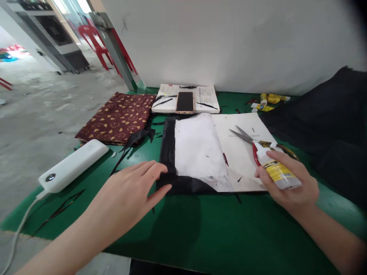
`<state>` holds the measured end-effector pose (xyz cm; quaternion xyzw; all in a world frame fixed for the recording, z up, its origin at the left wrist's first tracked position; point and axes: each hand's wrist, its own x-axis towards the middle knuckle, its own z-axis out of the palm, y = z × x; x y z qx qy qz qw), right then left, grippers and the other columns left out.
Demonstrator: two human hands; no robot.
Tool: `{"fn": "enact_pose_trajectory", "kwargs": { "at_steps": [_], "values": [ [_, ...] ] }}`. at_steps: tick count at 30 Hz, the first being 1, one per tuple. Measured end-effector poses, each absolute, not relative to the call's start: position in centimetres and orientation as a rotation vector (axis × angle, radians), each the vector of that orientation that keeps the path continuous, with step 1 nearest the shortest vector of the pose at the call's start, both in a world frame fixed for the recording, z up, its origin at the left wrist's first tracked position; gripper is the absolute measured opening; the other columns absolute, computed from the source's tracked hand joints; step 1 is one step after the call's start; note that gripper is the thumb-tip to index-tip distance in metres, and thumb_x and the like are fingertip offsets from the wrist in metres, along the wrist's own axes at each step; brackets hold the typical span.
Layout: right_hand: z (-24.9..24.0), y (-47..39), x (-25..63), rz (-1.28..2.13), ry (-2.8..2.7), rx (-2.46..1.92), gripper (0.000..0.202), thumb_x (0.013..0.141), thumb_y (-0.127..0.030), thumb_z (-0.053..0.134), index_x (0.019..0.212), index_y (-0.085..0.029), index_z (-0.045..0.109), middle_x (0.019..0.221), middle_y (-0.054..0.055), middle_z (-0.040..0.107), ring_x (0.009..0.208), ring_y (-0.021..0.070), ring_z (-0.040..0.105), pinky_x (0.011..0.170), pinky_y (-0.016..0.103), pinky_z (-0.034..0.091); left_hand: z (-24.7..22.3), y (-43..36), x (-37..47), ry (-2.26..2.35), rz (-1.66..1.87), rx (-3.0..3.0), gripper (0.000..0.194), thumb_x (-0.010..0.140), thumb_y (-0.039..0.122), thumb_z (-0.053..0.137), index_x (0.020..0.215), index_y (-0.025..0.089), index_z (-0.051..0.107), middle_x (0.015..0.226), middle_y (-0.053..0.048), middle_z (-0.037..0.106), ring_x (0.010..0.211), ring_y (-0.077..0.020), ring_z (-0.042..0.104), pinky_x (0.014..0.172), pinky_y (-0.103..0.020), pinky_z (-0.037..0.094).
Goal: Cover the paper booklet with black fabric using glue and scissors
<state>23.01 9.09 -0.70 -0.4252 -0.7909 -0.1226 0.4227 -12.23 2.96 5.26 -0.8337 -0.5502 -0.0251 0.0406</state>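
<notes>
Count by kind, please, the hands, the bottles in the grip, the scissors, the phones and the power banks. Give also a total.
Hands: 2 (left hand, right hand)
Held bottle: 1
Pair of scissors: 1
Phone: 1
Power bank: 1
Total: 6

Desk [177, 229]: booklet [241, 168] lies open mid-desk, paper sheet [197, 149] on its left part, wrap [166, 152] showing along its left and near-left sides, scissors [243, 135] across its right page, glue bottle [279, 173] in right hand [301, 189] at its near right corner. Behind it at far edge, open book [206, 95] with phone [185, 102] on top; glue sticks [263, 108] toward far right corner, fabric [321, 126] along right edge. Left side: cloth [120, 116] farther back, power bank [73, 166] before it, near left edge.
</notes>
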Motion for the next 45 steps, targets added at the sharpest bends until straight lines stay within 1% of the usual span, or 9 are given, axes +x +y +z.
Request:
{"fn": "enact_pose_trajectory", "kwargs": {
  "at_steps": [5, 9, 14, 19, 24, 28, 35, 40, 45],
  "values": [
    [-0.9, 9.3, 23.3, -0.235, -1.965, -1.005, 0.058, 0.077, -0.018, 0.071, 0.131, -0.028, 0.054, 0.103, 0.002, 0.073, 0.089, 0.0233, 0.071, 0.078, 0.036, 0.060, 2.5, -0.3, -12.2, -1.411, -0.074, -2.519, 0.087, 0.091, 0.068, 0.036, 0.150, 0.005, 0.022, 0.153, -0.017, 0.038, 0.139, -0.0299, 0.040, 0.110, -0.043, 0.034],
    [-1.0, 9.2, 23.1, -0.184, -1.989, -0.987, 0.052, 0.076, -0.016, 0.071, 0.126, -0.025, 0.056, 0.104, 0.005, 0.070, 0.096, 0.0240, 0.068, 0.081, 0.035, 0.058, 0.0, -0.9, -13.1, -1.363, 0.044, -2.540, 0.090, 0.090, 0.068, 0.040, 0.153, 0.008, 0.015, 0.157, -0.011, 0.030, 0.146, -0.0277, 0.028, 0.112, -0.042, 0.030],
    [-0.9, 9.2, 22.8, -0.167, -2.006, -1.018, 0.045, 0.079, -0.017, 0.069, 0.122, -0.022, 0.057, 0.105, 0.008, 0.068, 0.098, 0.0241, 0.066, 0.081, 0.035, 0.058, -1.1, -0.3, -14.8, -1.332, 0.079, -2.548, 0.084, 0.088, 0.069, 0.045, 0.153, 0.020, 0.023, 0.156, 0.004, 0.032, 0.148, -0.0377, 0.011, 0.112, -0.051, 0.024],
    [-1.2, 9.3, 23.1, -0.152, -1.979, -1.082, 0.045, 0.081, -0.019, 0.066, 0.124, -0.023, 0.054, 0.093, 0.005, 0.071, 0.096, 0.0258, 0.068, 0.082, 0.040, 0.058, -0.8, 0.1, -13.9, -1.349, 0.016, -2.480, 0.065, 0.092, 0.063, 0.043, 0.142, 0.022, 0.047, 0.148, 0.005, 0.046, 0.141, -0.0404, 0.031, 0.110, -0.059, 0.024],
    [-1.3, 9.9, 24.2, -0.165, -2.003, -1.149, 0.046, 0.087, -0.015, 0.053, 0.131, -0.027, 0.048, 0.091, 0.002, 0.074, 0.080, 0.0217, 0.072, 0.085, 0.041, 0.058, -0.2, 1.2, -11.4, -1.502, -0.074, -2.446, 0.052, 0.095, 0.058, 0.039, 0.108, 0.019, 0.072, 0.119, -0.003, 0.071, 0.129, -0.0383, 0.049, 0.111, -0.064, 0.027],
    [0.1, 11.0, 25.5, -0.461, -1.877, -1.220, 0.048, 0.084, -0.020, 0.060, 0.130, -0.024, 0.048, 0.112, 0.007, 0.072, 0.102, 0.0254, 0.069, 0.092, 0.040, 0.054, 1.2, 3.8, -11.3, -1.526, -0.228, -2.426, 0.058, 0.095, 0.061, 0.034, 0.120, 0.018, 0.065, 0.129, -0.007, 0.065, 0.128, -0.0346, 0.052, 0.101, -0.053, 0.046],
    [0.3, 13.8, 29.7, 0.025, -1.697, -1.807, 0.055, 0.086, -0.037, 0.056, 0.137, -0.027, 0.038, 0.119, 0.006, 0.069, 0.098, 0.0307, 0.069, 0.076, 0.040, 0.054, 1.9, 10.2, -14.0, -1.962, -0.198, -2.288, 0.066, 0.096, 0.063, 0.020, 0.141, 0.020, 0.041, 0.131, -0.010, 0.062, 0.107, -0.0325, 0.066, 0.073, -0.045, 0.057],
    [-1.5, 15.2, 31.2, 0.117, -1.678, -1.955, 0.062, 0.084, -0.048, 0.057, 0.138, -0.025, 0.037, 0.110, 0.011, 0.071, 0.085, 0.0330, 0.071, 0.068, 0.040, 0.052, -1.5, 11.7, -15.1, -2.011, -0.360, -2.311, 0.069, 0.097, 0.059, 0.021, 0.140, 0.009, 0.042, 0.129, -0.018, 0.061, 0.121, -0.0348, 0.056, 0.097, -0.051, 0.047],
    [-2.1, 15.2, 30.9, 0.146, -1.691, -1.966, 0.062, 0.084, -0.049, 0.058, 0.137, -0.024, 0.038, 0.104, 0.011, 0.072, 0.083, 0.0320, 0.072, 0.068, 0.039, 0.052, -2.1, 11.5, -15.5, -2.207, -0.715, -2.453, 0.063, 0.095, 0.059, 0.028, 0.138, 0.015, 0.044, 0.137, -0.014, 0.057, 0.128, -0.0319, 0.050, 0.106, -0.050, 0.039]
  ]
}}
